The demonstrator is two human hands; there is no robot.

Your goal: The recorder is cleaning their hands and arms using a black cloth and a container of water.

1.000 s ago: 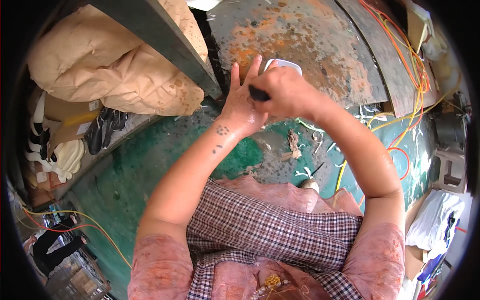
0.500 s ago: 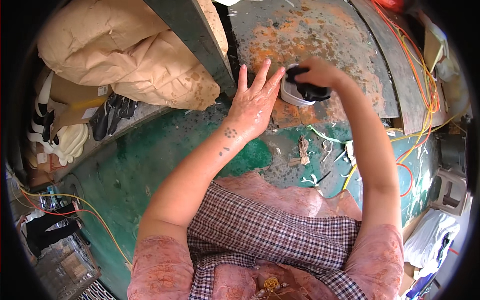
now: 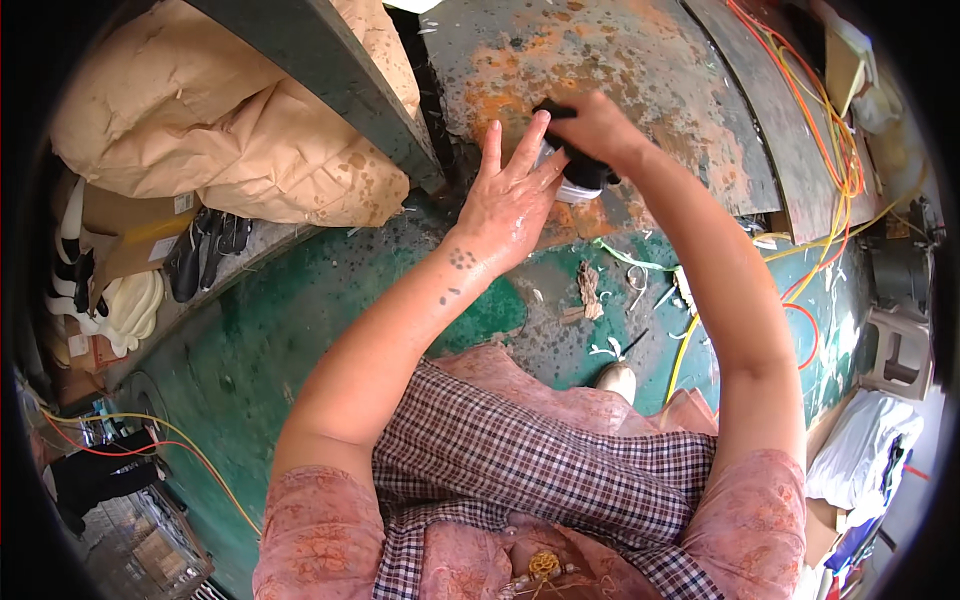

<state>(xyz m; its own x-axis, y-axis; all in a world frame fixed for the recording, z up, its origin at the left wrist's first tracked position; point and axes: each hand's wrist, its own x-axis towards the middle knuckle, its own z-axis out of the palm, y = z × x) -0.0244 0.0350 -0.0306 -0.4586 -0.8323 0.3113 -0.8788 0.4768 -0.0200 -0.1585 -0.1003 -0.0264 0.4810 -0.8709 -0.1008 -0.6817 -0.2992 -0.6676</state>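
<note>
My right hand [image 3: 592,128] is closed around a black object [image 3: 588,172], held out in front of me over a rusty metal plate [image 3: 640,60]. A small white object [image 3: 572,190] shows just under the black one, mostly hidden by both hands. My left hand [image 3: 508,200] is flat with its fingers straight and apart, and the fingertips rest against the white and black objects. Small dark marks show on my left wrist. I cannot tell whether the white and black parts are joined.
Tan stuffed sacks [image 3: 220,130] lie at the left behind a dark slanted beam [image 3: 330,70]. Orange cables [image 3: 805,100] run along the right. The green floor [image 3: 290,330] carries scraps and wire offcuts [image 3: 620,290]. A grey stool [image 3: 900,350] and a white bag [image 3: 860,450] stand at the right.
One second ago both hands were clasped together around the white object. My right hand then drew away to the right with the black object, and now the two hands meet again.
</note>
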